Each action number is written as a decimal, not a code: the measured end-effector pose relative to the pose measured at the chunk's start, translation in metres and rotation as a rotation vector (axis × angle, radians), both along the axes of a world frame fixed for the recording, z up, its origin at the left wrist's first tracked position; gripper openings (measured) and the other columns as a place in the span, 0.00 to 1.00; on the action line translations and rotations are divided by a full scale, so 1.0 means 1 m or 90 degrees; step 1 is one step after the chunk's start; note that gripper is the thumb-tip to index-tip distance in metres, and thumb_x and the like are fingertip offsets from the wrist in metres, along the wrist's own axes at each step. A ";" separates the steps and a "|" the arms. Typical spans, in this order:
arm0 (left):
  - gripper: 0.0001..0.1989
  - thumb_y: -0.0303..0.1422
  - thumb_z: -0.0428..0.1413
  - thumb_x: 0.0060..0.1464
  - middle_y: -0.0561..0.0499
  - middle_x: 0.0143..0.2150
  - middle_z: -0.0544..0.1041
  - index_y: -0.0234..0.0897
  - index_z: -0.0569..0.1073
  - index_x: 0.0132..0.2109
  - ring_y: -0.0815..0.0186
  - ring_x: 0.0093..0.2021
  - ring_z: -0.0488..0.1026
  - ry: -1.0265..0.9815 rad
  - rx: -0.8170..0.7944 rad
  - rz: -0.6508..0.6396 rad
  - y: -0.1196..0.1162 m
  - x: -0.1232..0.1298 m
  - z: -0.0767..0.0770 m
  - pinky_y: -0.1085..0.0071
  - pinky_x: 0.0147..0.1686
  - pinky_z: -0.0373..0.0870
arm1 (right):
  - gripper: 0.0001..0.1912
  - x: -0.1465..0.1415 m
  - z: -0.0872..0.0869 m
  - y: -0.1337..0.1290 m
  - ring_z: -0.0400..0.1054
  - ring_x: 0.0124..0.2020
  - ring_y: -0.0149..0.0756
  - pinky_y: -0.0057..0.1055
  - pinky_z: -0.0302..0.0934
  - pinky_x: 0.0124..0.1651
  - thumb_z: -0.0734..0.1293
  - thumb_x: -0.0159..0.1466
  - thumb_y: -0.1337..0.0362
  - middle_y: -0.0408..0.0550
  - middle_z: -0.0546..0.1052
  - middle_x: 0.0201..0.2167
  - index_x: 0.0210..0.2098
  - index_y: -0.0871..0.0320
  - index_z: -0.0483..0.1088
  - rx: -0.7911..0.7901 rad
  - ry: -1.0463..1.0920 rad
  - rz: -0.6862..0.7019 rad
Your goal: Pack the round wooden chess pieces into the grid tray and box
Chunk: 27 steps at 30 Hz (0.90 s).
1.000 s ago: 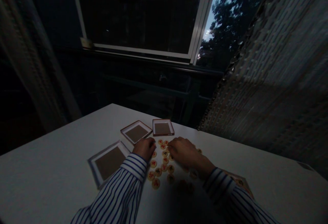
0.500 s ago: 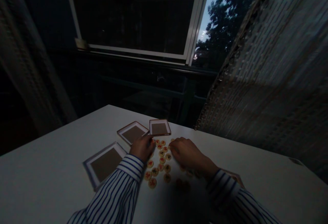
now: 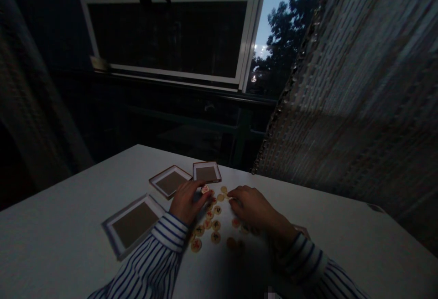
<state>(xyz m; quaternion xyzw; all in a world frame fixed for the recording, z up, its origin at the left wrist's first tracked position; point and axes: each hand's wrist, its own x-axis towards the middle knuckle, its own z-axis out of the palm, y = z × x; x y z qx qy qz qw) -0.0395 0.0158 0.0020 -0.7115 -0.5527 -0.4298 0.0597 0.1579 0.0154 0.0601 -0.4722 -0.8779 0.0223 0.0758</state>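
Round wooden Chinese chess pieces (image 3: 216, 225) with red or dark characters lie loose between my hands. Between thumb and fingers of my left hand (image 3: 186, 201), a red-marked Chinese chess piece (image 3: 205, 189) is pinched and tilted, its face showing. My right hand (image 3: 255, 208) is bent down at the far right of the group, its fingertips closed on a pale piece (image 3: 229, 197) that is mostly covered. Close to those fingertips lies a plain-faced piece (image 3: 224, 189). More pieces sit in shadow under the right wrist, hard to make out.
Three shallow framed trays or lids stand on the white table (image 3: 61, 226): a large one (image 3: 150, 200) at left, another (image 3: 153, 183) behind it, and a small one (image 3: 207, 164) at the back. A similar edge (image 3: 302, 231) shows behind my right forearm. A bead curtain (image 3: 342, 130) hangs at right.
My left hand has raised a red-marked piece into plain sight, its fingers now wider apart around it. Plain-faced pieces now show beside my right fingertips. The view has shifted slightly right.
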 end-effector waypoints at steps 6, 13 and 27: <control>0.12 0.36 0.53 0.48 0.49 0.36 0.74 0.37 0.68 0.40 0.64 0.39 0.69 -0.041 0.051 -0.060 -0.007 0.013 0.004 0.67 0.41 0.64 | 0.17 0.018 0.009 -0.012 0.62 0.44 0.36 0.29 0.50 0.46 0.54 0.61 0.62 0.50 0.72 0.41 0.45 0.57 0.67 0.003 0.029 -0.001; 0.13 0.38 0.52 0.49 0.48 0.38 0.73 0.36 0.68 0.41 0.64 0.41 0.69 -0.047 0.055 -0.091 -0.019 0.031 0.012 0.66 0.43 0.64 | 0.17 0.041 0.014 -0.025 0.61 0.45 0.36 0.31 0.50 0.47 0.55 0.61 0.63 0.50 0.71 0.43 0.47 0.58 0.66 0.002 0.056 -0.042; 0.13 0.36 0.51 0.50 0.48 0.41 0.73 0.38 0.67 0.43 0.62 0.44 0.68 -0.038 0.006 -0.166 -0.035 0.080 0.013 0.63 0.45 0.64 | 0.17 0.086 0.002 -0.044 0.61 0.45 0.36 0.31 0.50 0.48 0.55 0.60 0.61 0.48 0.71 0.43 0.46 0.58 0.66 -0.003 0.134 -0.114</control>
